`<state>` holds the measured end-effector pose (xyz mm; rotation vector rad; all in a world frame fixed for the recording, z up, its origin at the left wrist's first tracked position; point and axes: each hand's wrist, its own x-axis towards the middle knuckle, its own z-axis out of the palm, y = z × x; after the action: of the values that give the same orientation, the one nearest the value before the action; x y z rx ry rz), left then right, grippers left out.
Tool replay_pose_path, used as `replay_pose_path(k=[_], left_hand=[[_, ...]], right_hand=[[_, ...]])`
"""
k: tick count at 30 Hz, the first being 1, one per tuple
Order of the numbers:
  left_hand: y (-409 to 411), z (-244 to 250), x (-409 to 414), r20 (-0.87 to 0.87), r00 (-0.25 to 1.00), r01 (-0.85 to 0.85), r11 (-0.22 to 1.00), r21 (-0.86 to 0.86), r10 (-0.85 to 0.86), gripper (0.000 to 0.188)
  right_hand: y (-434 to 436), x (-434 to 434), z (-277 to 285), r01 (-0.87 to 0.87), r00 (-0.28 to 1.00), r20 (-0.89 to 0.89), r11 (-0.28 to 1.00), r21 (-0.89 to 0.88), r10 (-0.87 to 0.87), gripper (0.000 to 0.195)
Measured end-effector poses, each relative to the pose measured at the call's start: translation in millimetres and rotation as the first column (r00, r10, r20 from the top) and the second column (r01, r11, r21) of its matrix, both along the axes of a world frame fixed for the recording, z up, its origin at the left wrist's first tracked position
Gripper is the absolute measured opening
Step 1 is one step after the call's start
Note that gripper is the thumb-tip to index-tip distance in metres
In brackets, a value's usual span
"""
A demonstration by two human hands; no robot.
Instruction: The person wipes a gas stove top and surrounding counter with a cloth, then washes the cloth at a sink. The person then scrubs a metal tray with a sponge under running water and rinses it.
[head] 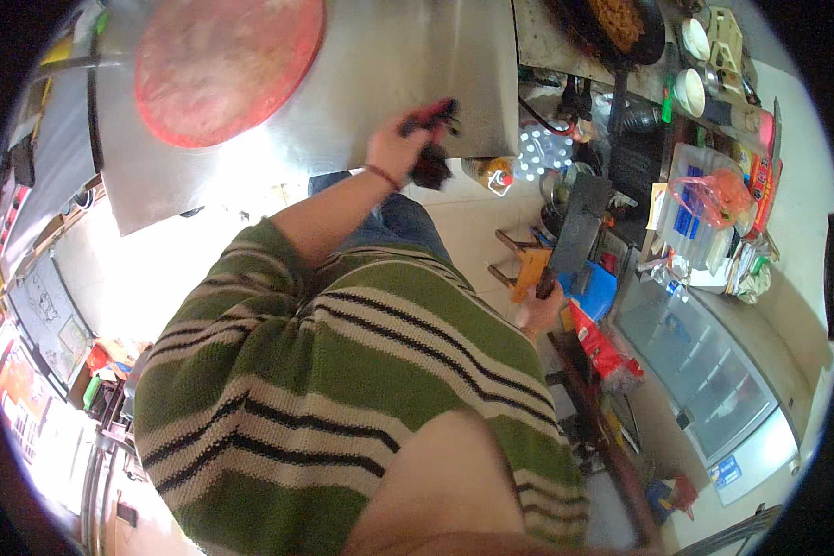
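Observation:
My left hand (397, 149), with a red band at the wrist, is closed around a crumpled dark red and black item (431, 149), perhaps a cloth; motion blurs it. It is over the near right part of a stainless steel table (375, 90). On that table's left part lies a large round board (229, 69) with a red rim. Low at my right side, my right hand (541, 313) grips the dark handle of a cleaver (580, 222). Its broad grey blade points away from me, above the floor and clear of the table.
A wok (615, 28) with food stands at the upper right, near white bowls (689, 92). An oil bottle (490, 174) and capped bottles (545, 149) are beside the table. An orange stool (528, 274), a blue stool (594, 295) and a glass-fronted cabinet (702, 375) are on the right.

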<state>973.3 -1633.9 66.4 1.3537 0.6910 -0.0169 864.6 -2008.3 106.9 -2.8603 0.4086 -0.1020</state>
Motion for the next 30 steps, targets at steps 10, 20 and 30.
replay_pose_path(k=[10,20,30], left_hand=[[29,-74,-30,-0.039,0.961,0.214,0.650,0.729,-0.272,0.035],[65,55,-121,0.197,0.940,0.065,0.712,0.699,-0.280,0.038],[170,112,-174,0.109,0.994,-0.101,0.297,0.949,-0.008,0.029]], right_hand=[[98,75,10,-0.353,0.894,-0.250,0.929,0.115,0.371,0.035],[205,124,0,-0.892,0.451,-0.053,0.448,-0.059,0.891,0.036],[422,57,47,-0.995,-0.090,-0.148,-0.094,-0.019,0.985,0.016]])
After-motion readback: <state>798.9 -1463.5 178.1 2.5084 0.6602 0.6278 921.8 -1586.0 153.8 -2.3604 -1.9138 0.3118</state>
